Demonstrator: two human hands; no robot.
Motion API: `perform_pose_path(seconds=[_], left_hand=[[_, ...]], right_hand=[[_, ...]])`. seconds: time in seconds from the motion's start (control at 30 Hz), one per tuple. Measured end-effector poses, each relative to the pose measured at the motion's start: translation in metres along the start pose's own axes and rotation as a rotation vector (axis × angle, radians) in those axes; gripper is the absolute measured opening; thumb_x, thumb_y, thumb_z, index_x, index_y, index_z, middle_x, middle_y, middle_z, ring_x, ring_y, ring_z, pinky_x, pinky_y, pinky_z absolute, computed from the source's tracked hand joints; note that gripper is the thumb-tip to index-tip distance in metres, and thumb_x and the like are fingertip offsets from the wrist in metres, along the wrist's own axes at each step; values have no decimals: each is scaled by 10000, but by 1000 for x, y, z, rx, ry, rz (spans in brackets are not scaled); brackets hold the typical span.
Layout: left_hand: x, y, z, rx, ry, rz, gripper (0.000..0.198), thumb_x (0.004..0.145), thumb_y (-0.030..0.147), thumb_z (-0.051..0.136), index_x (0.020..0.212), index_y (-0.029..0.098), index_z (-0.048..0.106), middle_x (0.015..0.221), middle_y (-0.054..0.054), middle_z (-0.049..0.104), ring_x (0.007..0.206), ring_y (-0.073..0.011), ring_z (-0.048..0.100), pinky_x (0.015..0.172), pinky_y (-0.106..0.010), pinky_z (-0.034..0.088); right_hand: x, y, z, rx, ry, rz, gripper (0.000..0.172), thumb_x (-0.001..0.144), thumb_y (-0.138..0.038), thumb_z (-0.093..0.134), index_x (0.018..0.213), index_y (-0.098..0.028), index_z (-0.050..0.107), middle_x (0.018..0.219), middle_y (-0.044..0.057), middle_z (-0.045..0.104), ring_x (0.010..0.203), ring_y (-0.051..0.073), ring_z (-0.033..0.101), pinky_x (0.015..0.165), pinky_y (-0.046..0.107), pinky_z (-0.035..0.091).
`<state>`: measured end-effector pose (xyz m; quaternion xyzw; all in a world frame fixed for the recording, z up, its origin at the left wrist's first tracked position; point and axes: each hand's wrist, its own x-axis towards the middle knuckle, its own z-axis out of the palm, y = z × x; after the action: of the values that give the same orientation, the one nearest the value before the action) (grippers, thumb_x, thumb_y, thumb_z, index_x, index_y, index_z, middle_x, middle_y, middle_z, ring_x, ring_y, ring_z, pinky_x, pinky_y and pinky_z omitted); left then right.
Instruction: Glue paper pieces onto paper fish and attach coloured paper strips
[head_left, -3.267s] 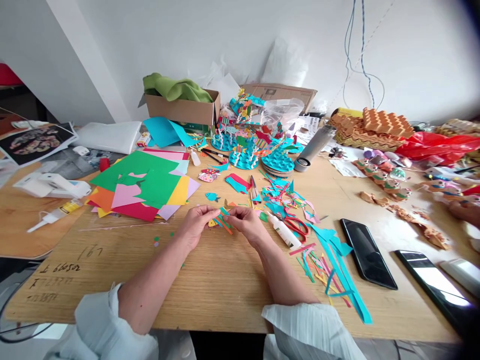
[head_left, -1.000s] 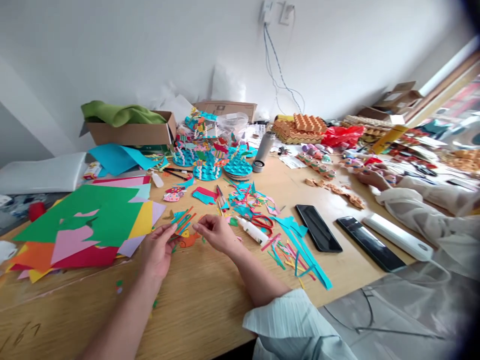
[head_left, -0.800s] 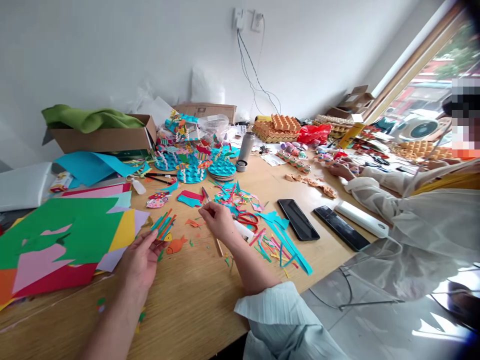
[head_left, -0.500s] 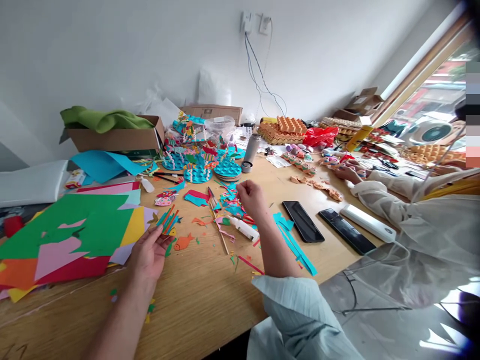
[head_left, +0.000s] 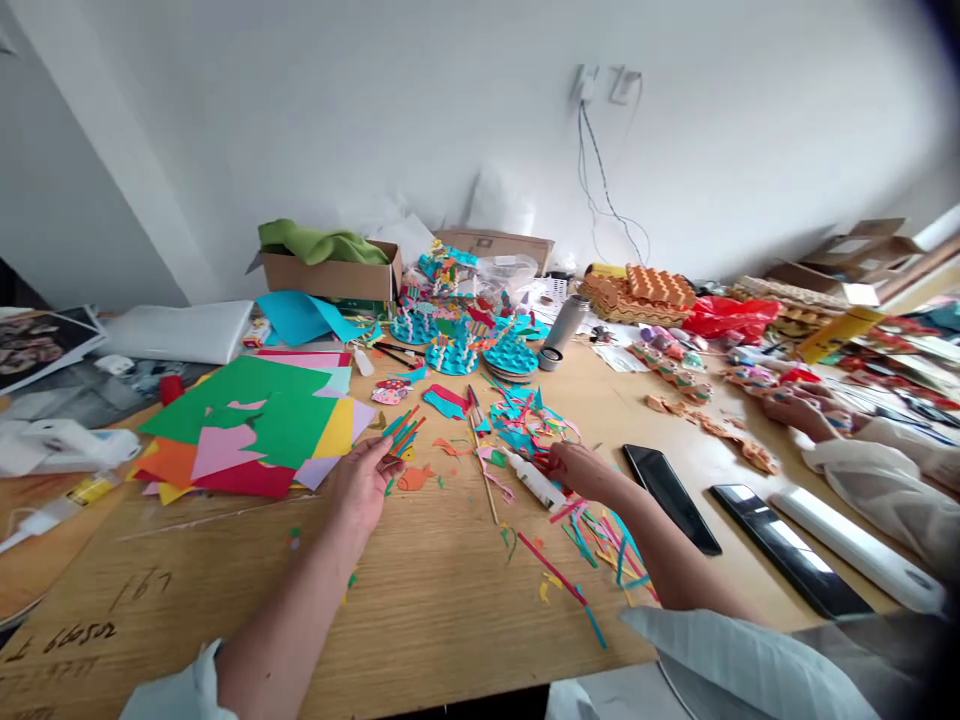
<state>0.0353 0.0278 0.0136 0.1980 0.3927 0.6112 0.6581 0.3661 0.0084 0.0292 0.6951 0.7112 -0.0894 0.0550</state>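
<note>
Several narrow paper strips (head_left: 406, 432), orange and teal, stick out from my left hand (head_left: 367, 478), whose fingers are closed around their lower ends. An orange paper fish (head_left: 415, 478) lies on the table just beside those fingers. My right hand (head_left: 576, 470) is down at the pile of paper scraps (head_left: 525, 418), its fingers bent and closed; what they grip is hidden. Touching or close to that hand is a white glue bottle (head_left: 534, 482) on its side. Loose coloured strips (head_left: 600, 545) are spread below my right wrist. A thin brush-like stick (head_left: 484, 462) lies between my hands.
Coloured paper sheets (head_left: 270, 400) are stacked on the left. Turquoise round crafts (head_left: 452, 358) and a metal flask (head_left: 564, 332) stand at the back. Phones (head_left: 671, 497) lie right of my right arm. Another person's hand (head_left: 799, 412) works among small crafts at far right.
My right hand has come down from a raised fist to the scraps by the glue bottle. More loose strips now show under the right forearm. The view has swung left; my left hand keeps its strips.
</note>
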Motion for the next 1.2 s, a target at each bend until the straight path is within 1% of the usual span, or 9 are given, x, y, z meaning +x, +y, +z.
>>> perform_pose_path(seconds=[0.3,0.43,0.5,0.57,0.7,0.87,0.97,1.03,1.2], left_hand=[[2,-4,-6,26,-28,7,191,597,188,824,686,152,659,687,-30,725,578,-123,643,579,-237,522],[3,-5,-7,29,-17,10,200,594,193,829,696,152,661,686,-34,721,584,-136,649,586,-251,514],[3,-5,-6,21,-1,15,200,590,188,832,690,154,662,667,-27,712,570,-137,645,579,-253,503],[3,-5,-5,12,14,15,195,591,187,832,687,156,666,665,-23,712,550,-132,636,573,-255,496],[1,-5,-3,-4,-7,5,208,577,199,847,682,158,673,669,-19,714,548,-128,630,570,-254,501],[1,-6,-3,2,4,7,234,549,218,874,658,161,676,652,-28,714,541,-125,618,555,-241,501],[2,-6,-4,21,-6,13,233,564,238,874,689,158,693,688,-32,727,559,-123,625,568,-239,504],[3,-7,-5,35,-16,13,237,566,249,873,708,155,708,732,-38,740,585,-127,632,580,-243,508],[-1,-11,-2,79,-28,7,255,553,273,876,719,149,727,773,-47,749,645,-147,639,608,-256,512]], right_hand=[[-11,2,-16,-162,62,57,156,909,-67,461,1004,-94,581,987,193,664,950,290,625,780,340,395],[-16,-4,-26,-133,260,63,114,931,-120,451,963,-136,560,948,166,652,950,289,602,799,356,400],[-16,-13,-30,32,411,45,85,925,-233,516,916,-161,560,919,144,653,913,277,595,787,356,414],[-14,-30,-34,317,484,33,175,872,-351,600,850,-181,565,819,101,648,795,248,589,711,340,421],[-3,-85,-38,1020,461,-51,375,751,-562,671,770,-200,578,622,12,590,570,171,520,552,296,379],[17,-152,-17,1600,393,-163,390,639,-458,779,889,-202,624,755,46,703,735,215,640,689,336,478],[21,-173,7,1757,349,-154,360,645,-390,793,897,-204,614,781,41,714,743,198,649,727,338,492],[19,-181,20,1792,258,-170,366,623,-346,821,881,-210,600,776,29,707,746,189,649,728,323,493],[14,-189,32,1828,183,-173,387,573,-309,860,825,-216,582,741,-14,657,681,147,604,640,267,477]])
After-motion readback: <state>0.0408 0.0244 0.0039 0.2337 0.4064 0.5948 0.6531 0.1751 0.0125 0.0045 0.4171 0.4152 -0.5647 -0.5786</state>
